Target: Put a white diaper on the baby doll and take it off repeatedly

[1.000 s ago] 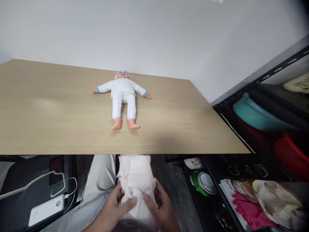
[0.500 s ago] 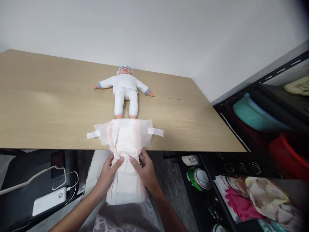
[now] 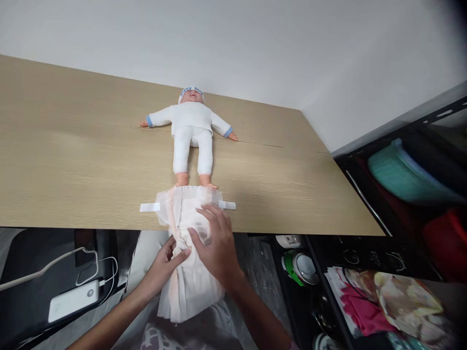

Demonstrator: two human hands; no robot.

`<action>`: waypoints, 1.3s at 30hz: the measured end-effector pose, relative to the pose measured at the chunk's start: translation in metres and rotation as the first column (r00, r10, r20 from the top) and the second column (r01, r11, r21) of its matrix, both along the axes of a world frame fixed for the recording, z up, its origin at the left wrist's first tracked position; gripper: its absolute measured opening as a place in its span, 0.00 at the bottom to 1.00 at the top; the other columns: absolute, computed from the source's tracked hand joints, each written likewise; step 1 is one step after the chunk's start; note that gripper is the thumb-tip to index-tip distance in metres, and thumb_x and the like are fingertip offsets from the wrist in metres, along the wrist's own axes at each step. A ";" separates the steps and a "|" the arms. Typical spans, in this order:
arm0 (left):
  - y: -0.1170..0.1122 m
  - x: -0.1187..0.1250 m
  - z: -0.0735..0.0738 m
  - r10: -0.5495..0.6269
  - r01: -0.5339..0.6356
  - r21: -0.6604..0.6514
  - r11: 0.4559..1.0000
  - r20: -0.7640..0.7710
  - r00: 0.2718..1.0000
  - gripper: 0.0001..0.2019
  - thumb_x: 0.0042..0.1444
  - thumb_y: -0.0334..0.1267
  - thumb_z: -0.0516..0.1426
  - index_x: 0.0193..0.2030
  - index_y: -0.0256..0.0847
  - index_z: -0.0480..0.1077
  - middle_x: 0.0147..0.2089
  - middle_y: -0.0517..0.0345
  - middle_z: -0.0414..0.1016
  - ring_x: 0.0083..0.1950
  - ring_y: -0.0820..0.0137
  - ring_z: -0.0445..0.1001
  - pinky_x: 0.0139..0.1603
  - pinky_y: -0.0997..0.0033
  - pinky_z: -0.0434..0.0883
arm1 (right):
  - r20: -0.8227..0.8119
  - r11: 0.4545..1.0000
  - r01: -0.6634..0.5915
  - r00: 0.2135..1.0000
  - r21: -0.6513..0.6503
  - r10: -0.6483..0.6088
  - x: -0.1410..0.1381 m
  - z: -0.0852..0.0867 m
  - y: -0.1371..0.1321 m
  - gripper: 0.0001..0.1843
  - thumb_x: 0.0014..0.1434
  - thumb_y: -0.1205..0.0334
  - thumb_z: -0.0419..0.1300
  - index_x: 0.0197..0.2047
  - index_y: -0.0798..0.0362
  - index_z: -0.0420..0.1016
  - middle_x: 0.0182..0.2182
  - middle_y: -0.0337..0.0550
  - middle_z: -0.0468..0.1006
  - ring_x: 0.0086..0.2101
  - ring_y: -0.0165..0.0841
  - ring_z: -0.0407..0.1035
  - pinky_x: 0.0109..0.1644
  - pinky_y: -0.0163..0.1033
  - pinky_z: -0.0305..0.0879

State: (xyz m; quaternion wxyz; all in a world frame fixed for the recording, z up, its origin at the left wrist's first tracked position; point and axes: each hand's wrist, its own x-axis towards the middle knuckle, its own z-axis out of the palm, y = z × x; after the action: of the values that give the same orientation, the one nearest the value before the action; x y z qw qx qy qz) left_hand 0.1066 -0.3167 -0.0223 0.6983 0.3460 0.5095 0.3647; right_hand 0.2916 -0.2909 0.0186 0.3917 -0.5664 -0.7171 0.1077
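Note:
A baby doll [image 3: 190,133] in a white suit and cap lies on its back on the wooden table [image 3: 73,165], feet toward me. An opened white diaper [image 3: 182,209] hangs over the table's near edge, its tape tabs spread on the tabletop just below the doll's feet. My left hand [image 3: 166,262] pinches the diaper's gathered left side below the table edge. My right hand [image 3: 215,240] lies on top of the diaper, fingers bent and reaching onto the part on the table.
A black shelf rack [image 3: 401,194] at the right holds teal and red containers, crockery [image 3: 302,267] and colourful cloth [image 3: 383,301]. At lower left a white power bank [image 3: 71,306] with a cable lies on a dark surface. A white wall stands behind the table.
The diaper came up from my lap and was spread over the table edge. Since then its wings have narrowed and my right hand has slid forward on top of it.

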 end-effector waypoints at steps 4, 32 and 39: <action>0.000 -0.013 -0.011 -0.120 0.136 0.119 0.984 -0.134 0.984 0.29 0.61 0.64 0.72 0.54 0.42 0.80 0.53 0.48 0.86 0.57 0.53 0.84 0.64 0.57 0.80 | 0.149 0.978 -0.139 0.976 -0.155 0.162 -0.015 -0.007 0.043 0.37 0.79 0.47 0.65 0.84 0.51 0.65 0.82 0.57 0.65 0.83 0.53 0.55 0.86 0.65 0.58; 0.287 0.009 0.063 0.077 0.913 0.325 -0.247 -0.933 0.353 0.26 0.67 0.27 0.62 0.69 0.54 0.80 0.86 0.54 0.67 0.86 0.46 0.64 0.88 0.36 0.52 | 0.251 0.970 -0.096 0.956 -0.221 0.152 -0.020 -0.031 0.049 0.40 0.81 0.45 0.61 0.86 0.55 0.63 0.85 0.56 0.59 0.84 0.51 0.51 0.89 0.66 0.49; 0.305 0.021 0.091 -0.069 0.817 0.550 -0.176 -0.834 0.547 0.16 0.75 0.45 0.58 0.62 0.51 0.84 0.68 0.47 0.86 0.68 0.48 0.78 0.75 0.43 0.64 | 0.257 0.959 -0.118 0.948 -0.257 0.186 -0.015 -0.030 0.060 0.42 0.82 0.40 0.59 0.89 0.50 0.57 0.88 0.55 0.51 0.86 0.50 0.46 0.89 0.68 0.46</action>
State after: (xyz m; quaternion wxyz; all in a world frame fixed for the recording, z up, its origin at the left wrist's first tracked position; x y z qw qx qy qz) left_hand 0.1273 -0.0119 0.0683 0.1699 0.9614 0.1156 0.1831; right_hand 0.2770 -0.2310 -0.0115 0.2065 -0.5615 -0.7886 0.1424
